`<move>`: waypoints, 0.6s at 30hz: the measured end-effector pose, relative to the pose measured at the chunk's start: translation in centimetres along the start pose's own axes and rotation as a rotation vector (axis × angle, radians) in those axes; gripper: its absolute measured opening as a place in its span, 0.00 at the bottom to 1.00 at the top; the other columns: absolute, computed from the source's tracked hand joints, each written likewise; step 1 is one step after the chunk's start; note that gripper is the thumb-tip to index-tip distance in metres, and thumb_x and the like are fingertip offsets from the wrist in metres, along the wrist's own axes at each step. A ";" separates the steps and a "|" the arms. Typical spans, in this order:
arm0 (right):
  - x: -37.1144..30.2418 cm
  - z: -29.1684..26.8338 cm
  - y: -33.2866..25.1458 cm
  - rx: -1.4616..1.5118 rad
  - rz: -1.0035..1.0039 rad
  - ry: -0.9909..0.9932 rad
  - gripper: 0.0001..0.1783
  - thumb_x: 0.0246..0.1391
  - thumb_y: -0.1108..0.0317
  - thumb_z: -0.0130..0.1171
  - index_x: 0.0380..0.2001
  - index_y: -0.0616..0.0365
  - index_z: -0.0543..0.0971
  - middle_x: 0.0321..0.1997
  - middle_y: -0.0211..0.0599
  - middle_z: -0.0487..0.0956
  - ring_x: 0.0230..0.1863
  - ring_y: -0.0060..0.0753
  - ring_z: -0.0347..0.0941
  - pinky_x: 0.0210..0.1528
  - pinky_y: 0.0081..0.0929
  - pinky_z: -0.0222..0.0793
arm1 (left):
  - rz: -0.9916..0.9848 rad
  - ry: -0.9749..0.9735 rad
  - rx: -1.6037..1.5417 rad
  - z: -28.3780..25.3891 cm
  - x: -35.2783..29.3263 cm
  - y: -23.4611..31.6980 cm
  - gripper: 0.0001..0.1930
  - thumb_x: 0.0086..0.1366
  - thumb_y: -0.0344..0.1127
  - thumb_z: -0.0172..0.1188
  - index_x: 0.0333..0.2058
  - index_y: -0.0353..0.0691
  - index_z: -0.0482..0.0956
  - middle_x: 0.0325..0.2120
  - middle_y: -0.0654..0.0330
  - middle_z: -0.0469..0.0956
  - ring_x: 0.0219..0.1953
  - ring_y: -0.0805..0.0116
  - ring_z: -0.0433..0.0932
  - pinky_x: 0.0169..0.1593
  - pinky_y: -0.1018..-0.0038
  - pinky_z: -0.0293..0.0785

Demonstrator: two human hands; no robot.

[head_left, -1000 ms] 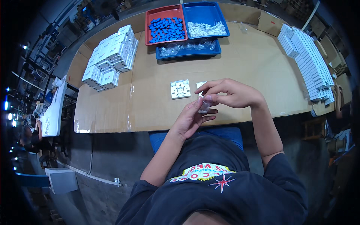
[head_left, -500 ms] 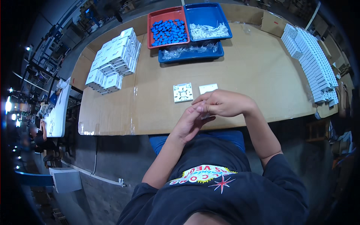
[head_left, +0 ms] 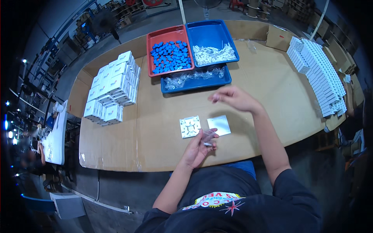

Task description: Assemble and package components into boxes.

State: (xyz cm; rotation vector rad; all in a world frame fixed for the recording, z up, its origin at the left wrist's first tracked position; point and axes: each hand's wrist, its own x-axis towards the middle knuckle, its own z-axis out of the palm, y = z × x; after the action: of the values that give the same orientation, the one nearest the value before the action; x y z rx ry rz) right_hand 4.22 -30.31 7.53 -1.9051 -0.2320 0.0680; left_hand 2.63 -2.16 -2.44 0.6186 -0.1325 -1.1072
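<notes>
My left hand [head_left: 195, 150] is over the near edge of the table, fingers curled round a small clear plastic bag [head_left: 208, 136]. A small white piece [head_left: 208, 144] shows at its fingers; whether it lies inside the bag I cannot tell. Beyond that hand lies a square white plastic base [head_left: 190, 127] with moulded slots. Beside it on the right is a flat, smooth white cover plate [head_left: 220, 125]. My right hand [head_left: 234, 98] hovers above the table past the plate, its fingers loosely bent and nothing visible in them.
At the back stand a red tray [head_left: 149, 58] of blue parts and a blue tray [head_left: 202, 33] of white pieces. A lower blue tray [head_left: 196, 87] holds clear bags. Stacked white boxes [head_left: 112, 83] stand left; rows of white plastic units [head_left: 319, 75] line the right edge.
My hands have parted: the right has lifted away toward the trays, while the left keeps the clear bag nearer me. The view has tilted up, uncovering the white plate.
</notes>
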 end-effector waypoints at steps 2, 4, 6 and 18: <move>3.5 -2.4 2.5 -0.037 0.052 0.237 0.13 0.72 0.68 0.57 0.50 0.66 0.83 0.47 0.34 0.86 0.49 0.25 0.80 0.54 0.28 0.76 | -0.037 -0.073 -0.105 -0.9 0.4 0.1 0.31 0.83 0.55 0.40 0.66 0.31 0.68 0.50 0.54 0.81 0.43 0.65 0.81 0.51 0.65 0.80; 7.0 -4.7 4.9 -0.068 0.050 0.333 0.13 0.71 0.70 0.57 0.50 0.67 0.83 0.45 0.32 0.86 0.47 0.24 0.81 0.52 0.27 0.76 | -0.053 -0.092 -0.162 -2.2 0.4 -0.5 0.31 0.83 0.54 0.40 0.66 0.31 0.68 0.51 0.54 0.80 0.43 0.65 0.80 0.50 0.66 0.79; 9.7 -7.8 8.3 -0.218 0.010 0.602 0.13 0.66 0.70 0.59 0.49 0.64 0.85 0.40 0.40 0.88 0.41 0.30 0.82 0.47 0.28 0.76 | -0.174 -0.193 -0.202 -3.6 1.0 -1.1 0.31 0.83 0.53 0.40 0.67 0.30 0.67 0.51 0.54 0.80 0.42 0.65 0.80 0.50 0.66 0.79; 22.9 -14.0 11.1 -1.081 0.094 0.547 0.08 0.57 0.67 0.62 0.37 0.48 0.88 0.43 0.39 0.83 0.49 0.47 0.81 0.51 0.44 0.77 | -0.319 -0.153 -0.291 -4.7 2.0 -1.5 0.32 0.82 0.55 0.37 0.64 0.29 0.70 0.50 0.51 0.80 0.41 0.60 0.78 0.52 0.62 0.74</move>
State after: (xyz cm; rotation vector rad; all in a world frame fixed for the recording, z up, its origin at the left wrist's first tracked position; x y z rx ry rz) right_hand 30.29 -42.44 3.37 -2.8991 0.2606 -0.6268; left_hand 4.18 -2.43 -7.50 0.2985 -0.0027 -1.4513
